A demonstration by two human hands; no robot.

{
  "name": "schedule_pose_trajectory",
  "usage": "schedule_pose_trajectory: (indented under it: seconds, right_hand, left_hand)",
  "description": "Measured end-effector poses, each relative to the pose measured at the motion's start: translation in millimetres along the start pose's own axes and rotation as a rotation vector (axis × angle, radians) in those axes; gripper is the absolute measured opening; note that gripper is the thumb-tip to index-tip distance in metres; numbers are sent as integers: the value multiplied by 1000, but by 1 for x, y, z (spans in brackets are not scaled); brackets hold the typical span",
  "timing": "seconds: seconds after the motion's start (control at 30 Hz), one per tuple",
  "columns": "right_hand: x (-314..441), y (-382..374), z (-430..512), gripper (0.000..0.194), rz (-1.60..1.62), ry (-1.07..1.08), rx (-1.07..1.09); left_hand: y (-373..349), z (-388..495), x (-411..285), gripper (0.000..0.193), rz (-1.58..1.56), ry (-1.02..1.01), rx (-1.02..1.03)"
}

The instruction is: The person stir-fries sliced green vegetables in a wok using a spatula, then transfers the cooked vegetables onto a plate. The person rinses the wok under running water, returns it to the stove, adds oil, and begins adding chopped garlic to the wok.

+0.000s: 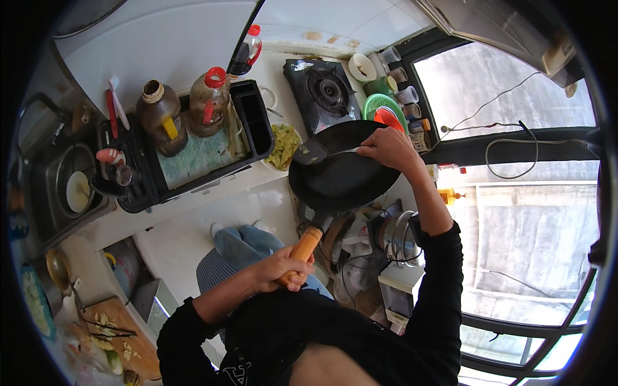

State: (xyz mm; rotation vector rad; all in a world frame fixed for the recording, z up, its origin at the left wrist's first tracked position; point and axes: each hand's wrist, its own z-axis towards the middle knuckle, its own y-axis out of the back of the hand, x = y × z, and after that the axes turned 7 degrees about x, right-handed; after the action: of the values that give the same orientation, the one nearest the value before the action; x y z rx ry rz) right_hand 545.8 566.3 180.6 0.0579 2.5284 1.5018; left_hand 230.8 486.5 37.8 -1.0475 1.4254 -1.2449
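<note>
My left hand (285, 270) grips the wooden handle (306, 244) of a black wok (345, 181). The wok is lifted and tilted above the counter's front edge, and its dark inside looks bare. In my right hand (391, 149) is the handle of a spatula (311, 152); its flat dark blade lies over the wok's left rim, with a bit of green food on it. Just beyond that rim stands a white bowl of cooked, yellow-green sliced vegetables (282, 144), partly hidden by the wok.
Behind the wok sits a portable gas stove (323, 91). Right of it are a green colander (379, 106), a white bowl (362, 67) and several jars (406, 95). Oil bottles (161, 118) stand in a black rack (263, 130). A sink (43, 193) and wooden cutting board (140, 347) lie left.
</note>
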Motion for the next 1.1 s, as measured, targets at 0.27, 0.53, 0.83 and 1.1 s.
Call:
schedule_pose_trajectory:
  seconds: [0.27, 0.53, 0.83, 1.1]
  right_hand:
    - [-49, 6, -53, 37, 219, -157, -157]
    - [-118, -66, -78, 27, 1055, -255, -351]
    - [-149, -137, -24, 33, 1956, 81, -199]
    - [-166, -151, 10, 20, 2208, 215, -95]
  left_hand:
    - [-13, 25, -15, 30, 101, -43, -98]
    - [-12, 110, -67, 32, 498, -185, -303]
    - [14, 234, -135, 44, 715, -355, -550]
    - [39, 282, -157, 36, 765, -461, -622]
